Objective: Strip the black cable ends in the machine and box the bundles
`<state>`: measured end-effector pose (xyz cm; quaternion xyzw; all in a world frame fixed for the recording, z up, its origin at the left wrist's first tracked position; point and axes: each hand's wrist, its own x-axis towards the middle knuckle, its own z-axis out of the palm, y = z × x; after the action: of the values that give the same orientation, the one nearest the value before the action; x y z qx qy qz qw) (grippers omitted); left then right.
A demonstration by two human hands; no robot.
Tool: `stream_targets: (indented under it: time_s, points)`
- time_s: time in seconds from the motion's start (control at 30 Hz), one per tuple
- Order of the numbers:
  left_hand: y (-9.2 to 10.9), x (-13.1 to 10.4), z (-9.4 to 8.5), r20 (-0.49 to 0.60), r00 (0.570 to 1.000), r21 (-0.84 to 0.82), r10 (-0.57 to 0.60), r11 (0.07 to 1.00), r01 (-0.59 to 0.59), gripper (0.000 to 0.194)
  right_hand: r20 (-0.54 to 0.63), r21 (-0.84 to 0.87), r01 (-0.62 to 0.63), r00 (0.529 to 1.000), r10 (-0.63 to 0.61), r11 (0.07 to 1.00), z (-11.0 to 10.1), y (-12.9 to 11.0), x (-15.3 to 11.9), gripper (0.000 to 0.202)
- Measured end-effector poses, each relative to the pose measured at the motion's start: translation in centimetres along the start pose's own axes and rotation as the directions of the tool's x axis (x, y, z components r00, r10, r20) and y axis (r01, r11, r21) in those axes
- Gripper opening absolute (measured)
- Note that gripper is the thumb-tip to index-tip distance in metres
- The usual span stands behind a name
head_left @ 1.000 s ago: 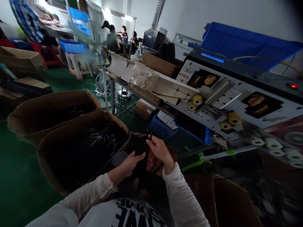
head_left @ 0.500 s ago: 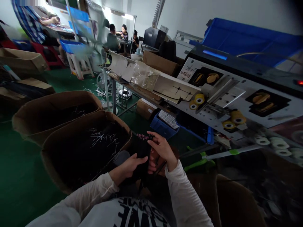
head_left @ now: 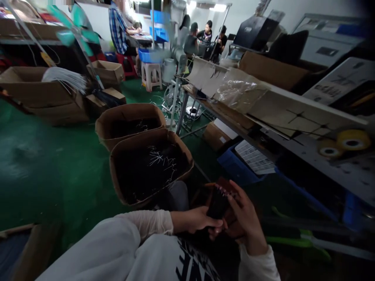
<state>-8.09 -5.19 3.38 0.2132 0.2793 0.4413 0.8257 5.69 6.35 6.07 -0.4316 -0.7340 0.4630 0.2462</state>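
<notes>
A black bundle (head_left: 217,203) with small pinkish ends along its top is held in front of my body. My left hand (head_left: 199,220) is wrapped round its lower part, thumb across the front. My right hand (head_left: 244,210) grips the upper right side, its fingers near the pinkish ends. The dark surroundings hide parts of the fingers and the bundle's lower end. Left of the hands stands a cardboard box (head_left: 115,187) holding dark material and thin pale strands.
Another cardboard box (head_left: 102,130) stands behind the first. A long workbench (head_left: 231,119) with yellow rollers (head_left: 353,139) runs along the right, above a blue bin (head_left: 238,168). Green bars (head_left: 290,240) lie at lower right. Several people sit far back, near a fan (head_left: 175,54).
The view has swung left, so the boxes and hands appear further right and more of the left floor shows. Both hands still hold the black bundle, now tilted more to the right.
</notes>
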Motion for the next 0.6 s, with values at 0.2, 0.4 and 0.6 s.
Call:
stream_targets:
  time_s: [0.2, 0.4, 0.6]
  points:
    - [-0.3, 0.1, 0.3, 0.014, 0.999, 0.044, -0.035, 0.998, 0.035, 0.046, -0.145, 0.079, -0.187, 0.970, 0.197, 0.979, 0.1, 4.1, -2.5, 0.052]
    - [0.3, -0.1, 0.3, -0.033, 0.999, 0.100, -0.034, 0.994, 0.037, 0.040, -0.005, 0.154, -0.386, 0.920, 0.392, 0.909, 0.2, 10.2, -4.9, 0.044]
    - [0.3, -0.4, 0.1, -0.053, 0.999, 0.039, -0.007, 0.999, 0.009, 0.030, -0.064, 0.237, -0.299, 0.945, 0.322, 0.924, 0.1, 9.7, -4.7, 0.044]
